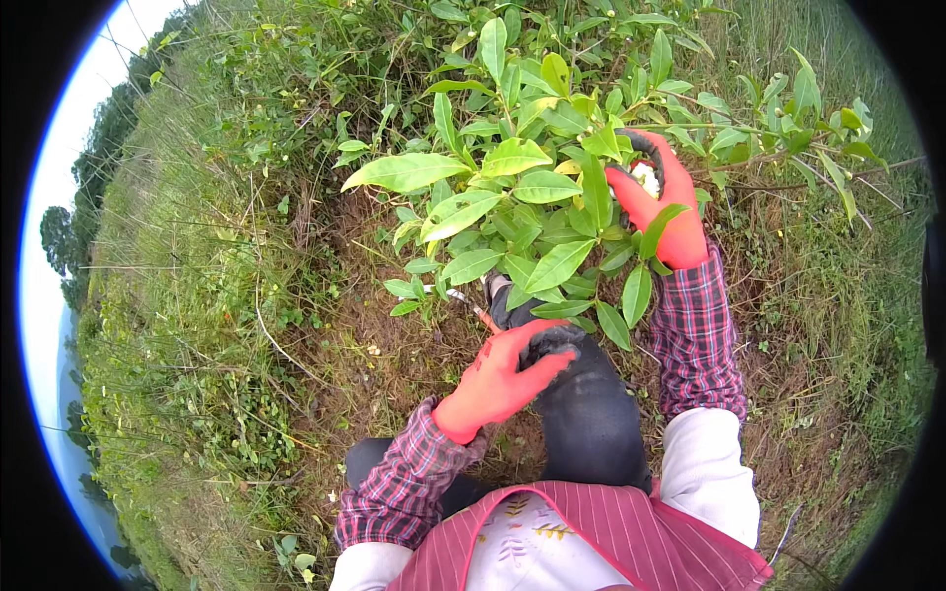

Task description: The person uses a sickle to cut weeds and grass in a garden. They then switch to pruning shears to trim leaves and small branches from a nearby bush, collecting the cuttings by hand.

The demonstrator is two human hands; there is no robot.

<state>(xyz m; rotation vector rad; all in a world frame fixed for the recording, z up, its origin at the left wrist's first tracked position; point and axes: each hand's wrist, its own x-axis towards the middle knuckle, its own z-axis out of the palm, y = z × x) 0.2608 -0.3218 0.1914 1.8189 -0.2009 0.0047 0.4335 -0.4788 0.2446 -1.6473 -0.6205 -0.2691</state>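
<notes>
My right hand (661, 199), in a red work glove with dark-coated palm and fingers, curls around white blossoms (646, 179) at the right side of a leafy green shrub (543, 188). Leaves cover part of its fingers. My left hand (514, 373), gloved alike, hovers over my bent knee, below the shrub's lower leaves. Thumb and fingers curve towards each other with a gap between them. Nothing shows in that gap, though part of the palm is hidden. A slim stick or tool handle (484, 316) shows just beyond the left hand, its lower end hidden behind the glove.
My dark-trousered leg (591, 414) stands under the shrub on reddish soil (369, 310) with dry grass. Thin branches (783, 155) reach out to the right. Weeds and tall grass (185, 295) cover the slope at left. A few pale fallen petals (373, 350) lie on the ground.
</notes>
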